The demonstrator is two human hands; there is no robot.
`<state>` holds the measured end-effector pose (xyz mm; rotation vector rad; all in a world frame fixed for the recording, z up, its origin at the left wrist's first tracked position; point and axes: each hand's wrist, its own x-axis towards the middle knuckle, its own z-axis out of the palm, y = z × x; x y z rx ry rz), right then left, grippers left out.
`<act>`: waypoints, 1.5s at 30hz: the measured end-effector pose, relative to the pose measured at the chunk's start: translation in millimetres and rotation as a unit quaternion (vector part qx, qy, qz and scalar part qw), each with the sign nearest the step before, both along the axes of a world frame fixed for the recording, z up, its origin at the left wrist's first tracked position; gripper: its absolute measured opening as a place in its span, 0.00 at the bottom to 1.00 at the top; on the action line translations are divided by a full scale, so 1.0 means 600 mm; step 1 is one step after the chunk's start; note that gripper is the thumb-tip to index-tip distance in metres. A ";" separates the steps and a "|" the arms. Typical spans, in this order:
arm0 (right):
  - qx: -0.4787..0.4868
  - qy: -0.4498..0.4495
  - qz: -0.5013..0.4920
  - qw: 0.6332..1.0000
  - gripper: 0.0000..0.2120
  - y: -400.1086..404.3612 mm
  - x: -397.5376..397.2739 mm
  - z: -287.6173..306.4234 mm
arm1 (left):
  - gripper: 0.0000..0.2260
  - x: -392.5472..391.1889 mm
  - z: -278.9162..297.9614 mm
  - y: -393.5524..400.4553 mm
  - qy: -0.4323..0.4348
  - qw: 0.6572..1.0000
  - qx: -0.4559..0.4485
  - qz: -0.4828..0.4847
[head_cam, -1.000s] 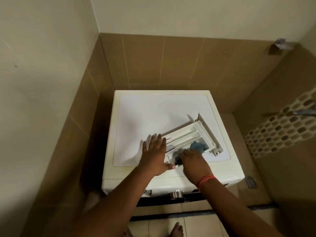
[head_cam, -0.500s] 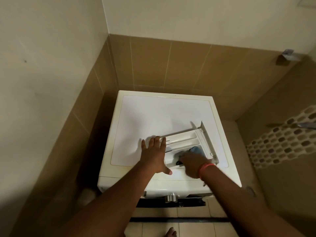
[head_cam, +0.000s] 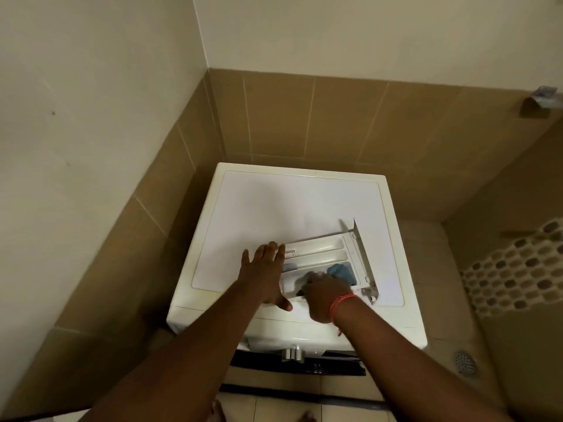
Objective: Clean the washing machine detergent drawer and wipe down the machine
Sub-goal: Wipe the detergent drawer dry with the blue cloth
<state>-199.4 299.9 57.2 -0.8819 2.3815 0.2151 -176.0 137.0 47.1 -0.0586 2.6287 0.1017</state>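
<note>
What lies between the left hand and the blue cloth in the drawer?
In the head view, between the left hand and the blue cloth lie only the detergent drawer's white compartments.

Bare forearms; red thread band (head_cam: 341, 303) on right wrist; bare feet.

cloth (head_cam: 341, 271) half under right hand (head_cam: 323, 295)

The washing machine (head_cam: 274, 208) had a smooth, faintly glossy white top. The drawer (head_cam: 323, 254) on it looked like hard, smooth white plastic. A soft blue cloth (head_cam: 341, 271) lay crumpled inside. The knob (head_cam: 292, 352) shone like metal. Wall tiles (head_cam: 335, 117) were smooth, matt tan; the floor drain (head_cam: 464, 362) looked metallic.
</note>
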 end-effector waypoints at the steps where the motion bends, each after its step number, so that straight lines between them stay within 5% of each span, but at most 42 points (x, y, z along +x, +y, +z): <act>1: -0.028 -0.010 0.011 1.000 0.26 -0.007 0.010 -0.005 | 0.63 -0.001 0.000 0.001 -0.001 1.000 -0.002 0.001; 4: -0.056 -0.017 0.058 0.997 0.31 -0.002 0.014 -0.012 | 0.62 -0.001 0.000 0.002 0.001 1.000 0.000 0.006; 10: 0.065 0.091 0.032 0.993 0.24 0.031 -0.012 0.011 | 0.63 0.005 -0.001 0.005 0.000 1.000 0.014 0.024; 17: -0.050 0.001 0.056 0.997 0.30 -0.004 0.021 0.004 | 0.62 0.008 -0.003 0.001 0.013 1.000 0.018 0.010; 22: 0.078 0.098 -0.036 0.991 0.23 0.023 -0.002 0.014 | 0.62 0.011 -0.003 -0.004 0.034 0.999 0.039 0.004; 30: -0.029 -0.015 -0.023 0.999 0.30 -0.019 0.031 0.030 | 0.63 0.011 -0.001 -0.015 0.041 0.998 0.045 -0.007; 36: 0.060 0.078 -0.023 0.995 0.19 0.016 -0.006 0.021 | 0.63 0.011 -0.007 -0.022 0.040 0.997 0.072 -0.007; 41: -0.095 -0.057 -0.093 0.990 0.10 0.014 -0.014 0.056 | 0.63 0.007 -0.005 -0.031 0.027 0.996 0.080 -0.025; 45: -0.153 0.058 -0.236 0.958 0.09 0.037 -0.028 0.065 | 0.62 0.006 -0.007 -0.033 0.018 0.996 0.085 -0.027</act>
